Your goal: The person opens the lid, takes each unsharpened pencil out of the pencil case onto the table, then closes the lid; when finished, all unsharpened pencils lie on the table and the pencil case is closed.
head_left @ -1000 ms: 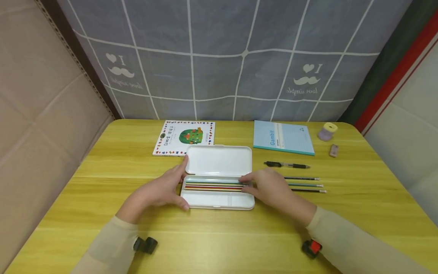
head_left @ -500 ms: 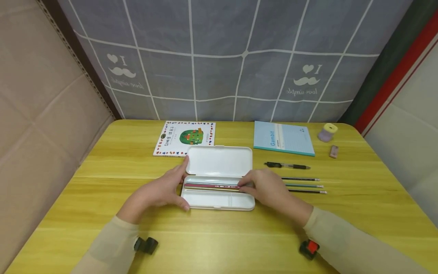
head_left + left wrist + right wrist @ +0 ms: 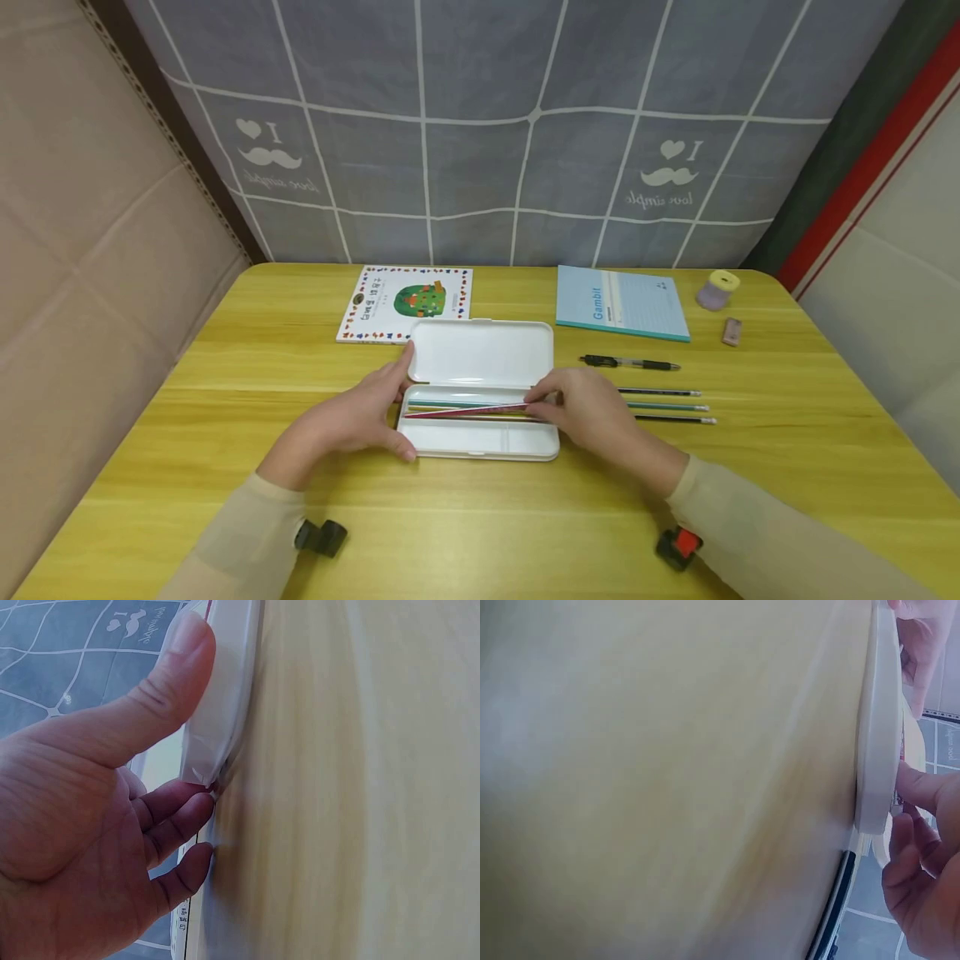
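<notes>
1. My left hand (image 3: 347, 421) grips the left end of the white pencil case (image 3: 480, 437): thumb curled round the near corner, fingers against the far side by the hinge. The left wrist view confirms it.
2. The case lies open near the middle of the table (image 3: 225, 375), its lid (image 3: 480, 352) laid flat toward the far edge.
3. My right hand (image 3: 592, 412) pinches the right end of a red pencil (image 3: 465, 409) at the case's right end. That pencil is tilted, its right end raised, over the other coloured pencils (image 3: 450, 414) lying in the tray's far slot.
4. Three loose pencils (image 3: 667, 406) lie just right of the case, a black pen (image 3: 628, 362) beyond them.
5. At the far edge: a picture book (image 3: 405, 302) left of centre, a blue notebook (image 3: 621, 302) to its right.
6. Far right corner: a small yellow-topped pot (image 3: 717, 289) and an eraser (image 3: 732, 331).
</notes>
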Tool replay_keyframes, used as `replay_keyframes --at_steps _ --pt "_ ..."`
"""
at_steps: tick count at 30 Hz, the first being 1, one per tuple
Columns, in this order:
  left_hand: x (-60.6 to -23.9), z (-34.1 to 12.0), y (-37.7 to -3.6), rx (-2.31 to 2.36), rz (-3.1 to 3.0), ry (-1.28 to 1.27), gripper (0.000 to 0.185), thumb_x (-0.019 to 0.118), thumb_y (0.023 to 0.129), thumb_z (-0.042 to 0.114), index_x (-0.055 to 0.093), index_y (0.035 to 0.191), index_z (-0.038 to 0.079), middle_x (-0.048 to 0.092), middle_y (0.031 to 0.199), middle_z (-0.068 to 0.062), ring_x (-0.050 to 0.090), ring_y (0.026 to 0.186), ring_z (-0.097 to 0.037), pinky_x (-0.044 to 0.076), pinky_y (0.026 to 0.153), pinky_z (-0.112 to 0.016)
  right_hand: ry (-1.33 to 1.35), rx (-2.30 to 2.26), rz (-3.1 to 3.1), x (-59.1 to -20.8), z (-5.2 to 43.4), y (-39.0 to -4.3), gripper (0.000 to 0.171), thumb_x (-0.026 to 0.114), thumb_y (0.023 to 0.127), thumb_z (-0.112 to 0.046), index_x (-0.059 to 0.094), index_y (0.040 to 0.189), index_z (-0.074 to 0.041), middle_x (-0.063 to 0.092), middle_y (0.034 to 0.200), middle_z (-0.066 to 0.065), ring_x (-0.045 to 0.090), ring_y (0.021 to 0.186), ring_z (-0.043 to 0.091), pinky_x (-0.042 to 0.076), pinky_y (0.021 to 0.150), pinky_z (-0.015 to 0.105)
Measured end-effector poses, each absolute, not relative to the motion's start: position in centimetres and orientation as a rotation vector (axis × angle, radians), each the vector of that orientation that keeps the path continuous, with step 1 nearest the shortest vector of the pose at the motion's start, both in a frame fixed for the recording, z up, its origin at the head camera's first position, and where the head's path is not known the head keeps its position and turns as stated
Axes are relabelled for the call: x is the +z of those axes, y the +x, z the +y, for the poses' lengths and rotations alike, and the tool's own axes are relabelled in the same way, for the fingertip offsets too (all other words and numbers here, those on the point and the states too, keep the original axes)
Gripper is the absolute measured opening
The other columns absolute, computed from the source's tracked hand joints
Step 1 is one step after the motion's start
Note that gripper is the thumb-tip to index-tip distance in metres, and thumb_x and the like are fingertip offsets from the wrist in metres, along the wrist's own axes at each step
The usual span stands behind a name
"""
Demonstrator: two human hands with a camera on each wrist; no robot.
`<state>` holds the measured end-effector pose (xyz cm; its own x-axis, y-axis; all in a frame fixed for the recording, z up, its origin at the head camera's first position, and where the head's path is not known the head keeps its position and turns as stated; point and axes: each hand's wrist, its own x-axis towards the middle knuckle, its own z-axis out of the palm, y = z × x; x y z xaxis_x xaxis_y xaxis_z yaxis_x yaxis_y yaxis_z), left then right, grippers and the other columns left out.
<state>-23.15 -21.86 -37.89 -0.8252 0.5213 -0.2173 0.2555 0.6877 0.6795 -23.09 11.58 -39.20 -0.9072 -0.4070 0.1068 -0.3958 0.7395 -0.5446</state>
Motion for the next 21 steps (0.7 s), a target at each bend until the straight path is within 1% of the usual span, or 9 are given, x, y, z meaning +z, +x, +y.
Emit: replay_keyframes --at_steps 3,7,11,17,21 --pt "-37.9 -21.9 -23.1 0.922 2.504 0.601 0.153 0.098 0.067 0.036 -0.015 0.164 0.001 0.056 0.126 -0.005 0.050 0.124 -0.025 0.032 0.118 -0.054 -0.669 -0.969 2.922 -39.2 12.3 -23.1 0.005 0.085 0.088 -0.017 0.085 0.092 -0.021 0.074 0.089 -0.010 0.056 0.068 0.006 0.049 0.061 0.026" --pt "-37.9 -21.8 -23.1 0.913 2.508 0.595 0.153 0.098 0.067 0.036 -0.015 0.164 0.002 0.056 0.126 -0.005 0.050 0.124 -0.026 0.032 0.117 -0.054 -0.653 -1.020 2.966 -39.3 13.5 -23.2 0.008 0.085 0.088 -0.014 0.084 0.090 -0.022 0.074 0.089 -0.010 0.060 0.076 0.007 0.052 0.068 0.030" --pt "-38.0 -21.8 -23.0 0.909 2.509 0.588 0.153 0.098 0.066 0.035 -0.015 0.164 0.001 0.056 0.126 -0.005 0.048 0.124 -0.026 0.031 0.118 -0.055 -0.609 -1.050 2.982 -39.4 15.0 -23.1 0.011 0.084 0.089 -0.012 0.084 0.093 -0.022 0.074 0.091 -0.011 0.065 0.082 0.009 0.055 0.074 0.033" --pt "-38.0 -21.7 -22.9 0.907 2.516 0.587 0.153 0.098 0.066 0.035 -0.015 0.164 0.002 0.056 0.126 -0.005 0.048 0.123 -0.026 0.031 0.118 -0.054 -0.538 -1.059 3.009 -39.4 17.0 -22.9 0.012 0.083 0.090 -0.013 0.084 0.096 -0.022 0.076 0.097 -0.007 0.069 0.087 0.013 0.057 0.076 0.035" --pt "-38.1 -21.7 -22.9 0.893 2.531 0.591 0.153 0.098 0.066 0.037 -0.014 0.164 0.001 0.056 0.127 -0.005 0.048 0.123 -0.026 0.032 0.117 -0.054 -0.522 -1.045 3.039 -39.4 18.3 -22.9 0.011 0.083 0.089 -0.012 0.084 0.096 -0.021 0.077 0.098 -0.005 0.069 0.086 0.014 0.056 0.074 0.034"
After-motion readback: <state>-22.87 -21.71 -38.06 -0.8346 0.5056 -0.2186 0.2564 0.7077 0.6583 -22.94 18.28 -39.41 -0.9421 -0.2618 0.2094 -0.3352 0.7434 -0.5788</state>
